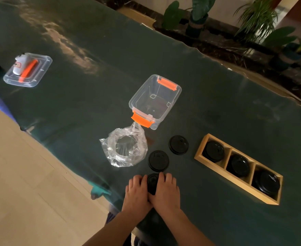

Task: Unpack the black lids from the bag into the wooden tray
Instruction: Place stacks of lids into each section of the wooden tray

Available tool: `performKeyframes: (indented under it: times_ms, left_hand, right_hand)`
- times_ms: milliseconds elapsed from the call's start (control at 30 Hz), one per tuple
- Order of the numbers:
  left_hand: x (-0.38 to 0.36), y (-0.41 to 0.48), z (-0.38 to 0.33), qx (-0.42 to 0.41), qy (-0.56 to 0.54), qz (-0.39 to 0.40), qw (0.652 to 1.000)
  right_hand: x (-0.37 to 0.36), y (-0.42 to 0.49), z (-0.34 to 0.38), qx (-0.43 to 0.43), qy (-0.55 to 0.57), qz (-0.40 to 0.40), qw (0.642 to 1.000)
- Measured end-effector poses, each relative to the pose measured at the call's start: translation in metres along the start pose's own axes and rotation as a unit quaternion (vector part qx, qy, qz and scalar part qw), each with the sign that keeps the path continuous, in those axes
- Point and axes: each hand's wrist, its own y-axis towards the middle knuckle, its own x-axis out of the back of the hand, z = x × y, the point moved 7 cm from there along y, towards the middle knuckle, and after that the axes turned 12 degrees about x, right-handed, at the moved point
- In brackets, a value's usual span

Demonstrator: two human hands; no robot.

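Observation:
A crumpled clear plastic bag (126,148) lies open on the dark green table. To its right lie two black lids (158,160) (178,145) flat on the table. A third black lid (152,182) sits near the front edge, gripped from both sides by my left hand (137,190) and my right hand (167,190). The wooden tray (215,167) at the right has three compartments, and each holds black lids (214,151).
An open clear plastic box (155,102) with orange latches stands behind the bag. Its clear lid (28,70), with an orange handle and a white object on it, lies far left. Potted plants (197,15) line the far side beyond the table's edge.

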Motion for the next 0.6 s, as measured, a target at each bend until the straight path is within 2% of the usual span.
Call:
performKeyframes:
  times_ms: [200,300,400,467,600]
  left_hand:
    - [-0.002,0.0,-0.002,-0.004,0.001,-0.009,1.0]
    - [-0.003,0.0,0.0,-0.007,-0.018,0.001,1.0]
    - [-0.005,0.002,0.002,-0.024,-0.044,0.024,0.998]
    - [-0.002,0.004,0.0,-0.039,-0.079,0.046,0.995]
    - [0.019,0.019,-0.017,-0.062,-0.176,0.062,0.98]
  right_hand:
    - [-0.006,-0.002,-0.003,-0.029,0.058,0.018,0.998]
    - [-0.005,-0.002,-0.01,-0.062,0.138,0.046,0.987]
    - [0.001,-0.004,-0.024,-0.104,0.255,0.049,0.96]
    - [0.009,-0.004,-0.031,-0.103,0.311,0.029,0.944]
    - [0.039,0.006,-0.038,-0.08,0.331,-0.047,0.939]
